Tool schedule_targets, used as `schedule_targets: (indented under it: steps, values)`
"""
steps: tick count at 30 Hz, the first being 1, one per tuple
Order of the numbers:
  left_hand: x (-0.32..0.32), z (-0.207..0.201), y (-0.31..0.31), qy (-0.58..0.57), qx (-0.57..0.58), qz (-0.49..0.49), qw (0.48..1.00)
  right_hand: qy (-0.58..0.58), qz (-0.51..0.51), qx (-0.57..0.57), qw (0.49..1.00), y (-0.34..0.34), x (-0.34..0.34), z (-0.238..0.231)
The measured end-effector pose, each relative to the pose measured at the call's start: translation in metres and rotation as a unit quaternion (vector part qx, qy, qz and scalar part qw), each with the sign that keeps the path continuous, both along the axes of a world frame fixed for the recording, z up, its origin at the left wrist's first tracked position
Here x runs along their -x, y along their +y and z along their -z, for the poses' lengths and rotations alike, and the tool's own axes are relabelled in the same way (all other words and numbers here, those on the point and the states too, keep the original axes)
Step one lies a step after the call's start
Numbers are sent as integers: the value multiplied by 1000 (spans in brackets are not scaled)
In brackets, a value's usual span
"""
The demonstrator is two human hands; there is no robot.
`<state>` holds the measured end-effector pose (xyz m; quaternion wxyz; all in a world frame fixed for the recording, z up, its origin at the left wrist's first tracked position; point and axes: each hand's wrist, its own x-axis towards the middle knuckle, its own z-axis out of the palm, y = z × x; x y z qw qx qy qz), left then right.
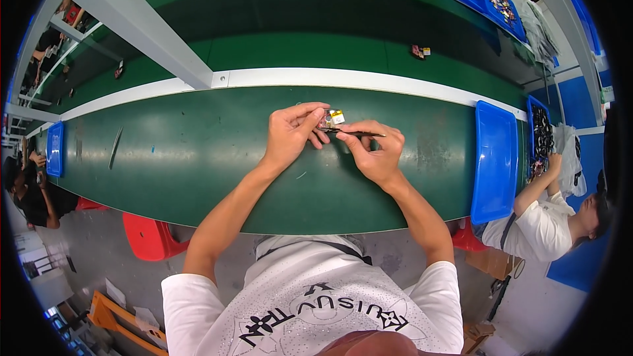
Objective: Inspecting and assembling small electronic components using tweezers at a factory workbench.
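Over the middle of the green bench, my left hand (293,130) is closed on a small electronic assembly (328,118), pinching its left side. A silvery part with a yellow strip (337,117) shows at the assembly's right end. Dark tweezers (362,134) lie between the thumb and fingers of my right hand (377,151), which is closed on them. Their tips reach the lower edge of the assembly. Whether the tips grip anything is too small to tell.
A blue tray (494,161) stands on the right, another blue tray (55,149) at the far left. A thin metal strip (115,147) lies left on the green bench (198,178). Beyond the white rail (343,79) sits another small assembly (420,51). A co-worker (541,221) works at the right.
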<state>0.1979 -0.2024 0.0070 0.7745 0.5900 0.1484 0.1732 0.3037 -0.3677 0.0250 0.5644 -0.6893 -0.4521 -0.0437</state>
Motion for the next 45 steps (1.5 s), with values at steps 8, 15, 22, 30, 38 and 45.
schedule_targets:
  steps: [8,15,22,30,38,45]
  values:
    - [0,-2,2,1,5,26,1000,-5,0,1,1000,0,-1,1]
    - [1,-1,1,3,-14,31,999,-29,-8,-13,999,0,0,1]
    - [-1,0,4,-3,15,35,999,-63,-18,-9,998,0,0,-1]
    - [3,8,2,5,2,3,1000,-124,-45,-16,991,4,2,-5]
    - [-3,-4,-13,22,-6,-19,1000,-132,-34,-3,991,-4,3,-11]
    - [0,-8,-10,16,-22,-27,999,-119,-36,-2,992,1,5,-11]
